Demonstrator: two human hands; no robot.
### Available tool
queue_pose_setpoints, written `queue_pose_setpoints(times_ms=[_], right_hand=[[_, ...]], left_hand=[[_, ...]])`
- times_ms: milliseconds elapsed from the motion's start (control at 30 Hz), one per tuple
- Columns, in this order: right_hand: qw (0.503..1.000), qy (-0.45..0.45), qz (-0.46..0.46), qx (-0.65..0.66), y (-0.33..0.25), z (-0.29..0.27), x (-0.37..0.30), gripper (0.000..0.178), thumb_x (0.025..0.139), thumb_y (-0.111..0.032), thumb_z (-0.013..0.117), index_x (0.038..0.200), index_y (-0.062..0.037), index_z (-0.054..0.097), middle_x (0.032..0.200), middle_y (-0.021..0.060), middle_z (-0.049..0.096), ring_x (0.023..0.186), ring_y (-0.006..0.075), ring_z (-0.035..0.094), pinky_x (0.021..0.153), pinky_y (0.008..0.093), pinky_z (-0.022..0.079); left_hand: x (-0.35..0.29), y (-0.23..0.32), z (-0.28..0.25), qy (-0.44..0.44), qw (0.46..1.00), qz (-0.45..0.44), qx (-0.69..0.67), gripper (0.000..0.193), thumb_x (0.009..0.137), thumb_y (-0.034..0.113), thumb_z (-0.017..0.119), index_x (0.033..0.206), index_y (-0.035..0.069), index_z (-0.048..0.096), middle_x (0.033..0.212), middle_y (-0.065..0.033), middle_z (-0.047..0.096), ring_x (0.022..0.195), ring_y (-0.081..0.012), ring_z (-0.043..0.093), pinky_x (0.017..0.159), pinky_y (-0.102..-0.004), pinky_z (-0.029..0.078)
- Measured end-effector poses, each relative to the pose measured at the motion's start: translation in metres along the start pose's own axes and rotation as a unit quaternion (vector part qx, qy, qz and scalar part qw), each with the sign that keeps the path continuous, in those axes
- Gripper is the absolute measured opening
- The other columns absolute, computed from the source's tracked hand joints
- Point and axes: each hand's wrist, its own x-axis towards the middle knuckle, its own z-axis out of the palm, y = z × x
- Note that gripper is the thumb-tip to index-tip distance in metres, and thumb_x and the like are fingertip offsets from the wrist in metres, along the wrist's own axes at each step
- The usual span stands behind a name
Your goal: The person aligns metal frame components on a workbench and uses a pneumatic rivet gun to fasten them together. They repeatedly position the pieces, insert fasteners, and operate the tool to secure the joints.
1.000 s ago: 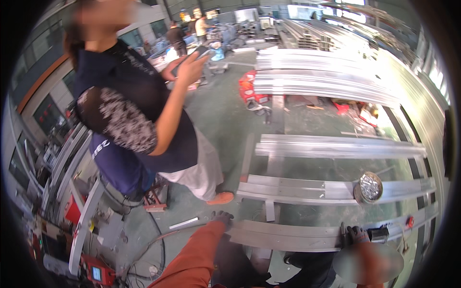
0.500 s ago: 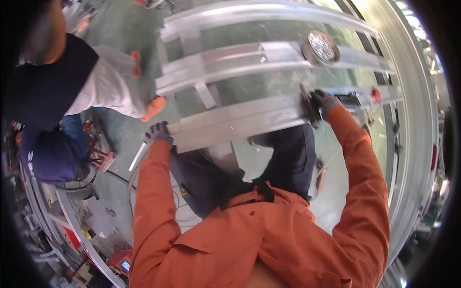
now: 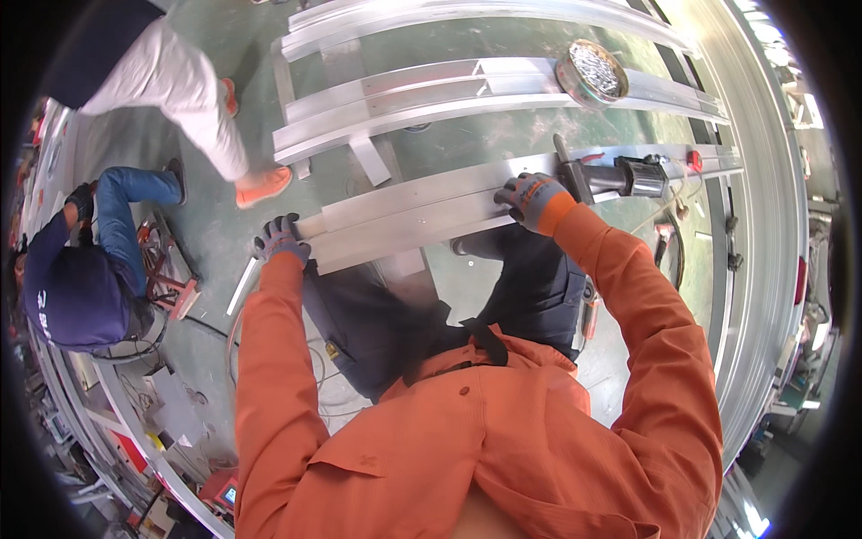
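Note:
A long, flat aluminium profile (image 3: 404, 220) lies across in front of my legs. My left hand (image 3: 283, 241), in a grey glove with dark fingertips, is closed round its left end. Farther right, my right hand (image 3: 536, 201), in a grey and orange glove, curls its fingers over the same profile. Just beyond that hand a black power tool (image 3: 628, 176) with a side handle rests on the profile, apart from my fingers. A round tin (image 3: 591, 74) full of small shiny metal pieces stands on another profile behind.
More aluminium profiles (image 3: 422, 103) lie parallel beyond mine, over crosspieces. Long stacked lengths (image 3: 763, 269) line the right side. At the left, one person in light trousers (image 3: 180, 99) is on foot and another (image 3: 85, 287) crouches by a red tool stand (image 3: 175, 292). Cables (image 3: 319, 368) trail on the floor.
My right hand has let go of the power tool and moved left onto the profile. My left hand stays at the profile's end. The view has shifted, showing more of the crouching person.

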Motion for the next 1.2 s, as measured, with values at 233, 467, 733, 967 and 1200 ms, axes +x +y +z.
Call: queue_pose_setpoints(times_ms=[233,467,733,967,1200], right_hand=[[1.0,-0.018,0.012,0.017,-0.005,0.007,0.03,0.042,0.091,-0.016,0.063,0.133,-0.0204,0.059,0.118,0.0084,0.066,0.107,0.0315,0.067,0.092,0.0434,0.052],[0.83,0.34,0.007,0.443,-0.038,0.021,0.093,0.024,0.088,-0.008,0.067,0.112,-0.0102,0.07,0.094,0.0091,0.071,0.088,0.0235,0.068,0.076,0.035,0.054],[0.803,0.241,0.129,0.53,-0.067,0.044,0.138,0.021,0.09,-0.018,0.068,0.109,-0.0104,0.074,0.109,0.0191,0.071,0.101,0.0335,0.067,0.085,0.04,0.053],[0.883,0.222,0.105,0.4,-0.069,0.062,0.153,0.04,0.089,-0.039,0.069,0.112,-0.0062,0.072,0.117,0.0213,0.068,0.115,0.034,0.061,0.101,0.0409,0.046],[0.914,0.16,0.215,0.305,-0.1,0.009,0.13,0.05,0.088,-0.034,0.069,0.128,-0.0045,0.062,0.117,0.0206,0.068,0.116,0.037,0.061,0.103,0.043,0.047]], left_hand=[[-0.001,0.005,-0.006,-0.045,0.998,-0.05,-0.014,0.086,0.074,0.034,0.073,0.152,0.033,0.037,0.161,-0.0078,0.032,0.153,-0.0323,0.024,0.125,-0.0556,0.015],[-0.006,0.007,-0.004,0.008,1.0,0.003,-0.021,0.079,0.073,0.033,0.075,0.145,0.032,0.044,0.154,-0.0081,0.038,0.148,-0.0341,0.029,0.123,-0.0576,0.017],[0.001,0.0,-0.001,-0.048,0.998,-0.033,-0.023,0.089,0.075,0.033,0.073,0.155,0.027,0.034,0.161,-0.0121,0.029,0.152,-0.0386,0.021,0.121,-0.0593,0.023],[0.002,0.001,-0.001,-0.054,0.998,-0.036,-0.005,0.095,0.077,0.036,0.073,0.16,0.025,0.027,0.164,-0.0127,0.023,0.154,-0.0386,0.016,0.121,-0.0597,0.024],[-0.003,0.001,0.007,-0.004,1.0,0.003,0.013,0.09,0.076,0.04,0.076,0.155,0.024,0.034,0.159,-0.0114,0.033,0.15,-0.0371,0.027,0.121,-0.0576,0.025]])
